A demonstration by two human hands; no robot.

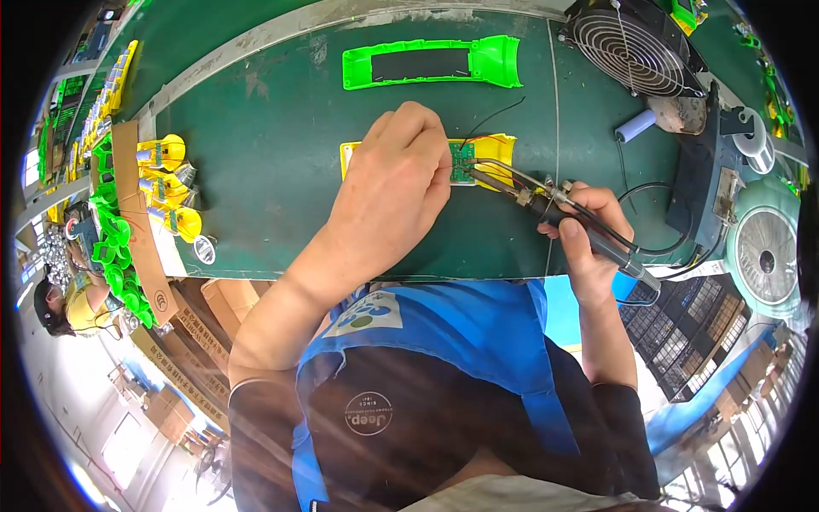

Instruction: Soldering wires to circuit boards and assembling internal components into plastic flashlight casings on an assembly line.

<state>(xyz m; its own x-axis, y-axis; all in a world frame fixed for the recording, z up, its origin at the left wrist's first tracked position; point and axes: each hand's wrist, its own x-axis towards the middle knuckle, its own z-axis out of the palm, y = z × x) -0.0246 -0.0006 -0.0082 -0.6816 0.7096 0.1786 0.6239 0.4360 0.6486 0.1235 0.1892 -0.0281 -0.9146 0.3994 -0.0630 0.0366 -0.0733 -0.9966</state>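
My right hand (595, 235) is wrapped round a soldering iron (614, 253) with a thin metal feed tube along it. Its tip reaches a small green circuit board (461, 157). That board sits in a yellow plastic housing (499, 154) on the green bench. My left hand (401, 166) is closed over the housing's left and middle part, fingers bent down beside the board. What those fingers pinch is hidden under the hand. A thin black wire (499, 113) rises from the board toward the upper right, and red wires (503, 177) lie in the housing.
Beyond the housing lies a green plastic shell (431, 63). Yellow parts (175, 188) stand at the left by a cardboard sheet (141, 205). At the right are a black fan (636, 47), a purple cylindrical cell (636, 125), a solder spool (752, 141) and a pale green fan (766, 252).
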